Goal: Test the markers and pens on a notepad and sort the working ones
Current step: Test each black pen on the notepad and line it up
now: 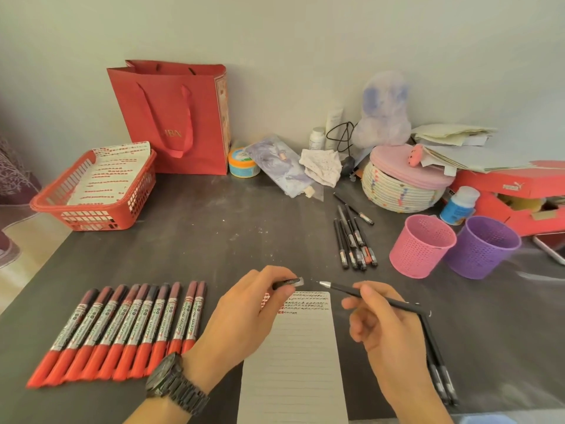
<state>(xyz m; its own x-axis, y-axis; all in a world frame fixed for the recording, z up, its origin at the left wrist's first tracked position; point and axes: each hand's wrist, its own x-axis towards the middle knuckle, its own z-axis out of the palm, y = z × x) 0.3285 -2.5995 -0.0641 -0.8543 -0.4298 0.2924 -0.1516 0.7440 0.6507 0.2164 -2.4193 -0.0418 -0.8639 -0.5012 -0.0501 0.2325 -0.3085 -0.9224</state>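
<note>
Left hand (pixel 244 310) pinches the cap (pixel 289 283), held clear. Right hand (pixel 386 328) grips the uncapped pen (pixel 342 290), tip near the notepad (pixel 293 362) top, presumably poised for a test scribble.

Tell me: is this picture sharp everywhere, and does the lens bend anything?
Head view: the wide lens bends the dark grey table near the edges; the lined white notepad and the thin black pen in the right hand are fairly sharp; the surface beside the purple perforated plastic cup smears; light is soft, shadows faint.
</note>
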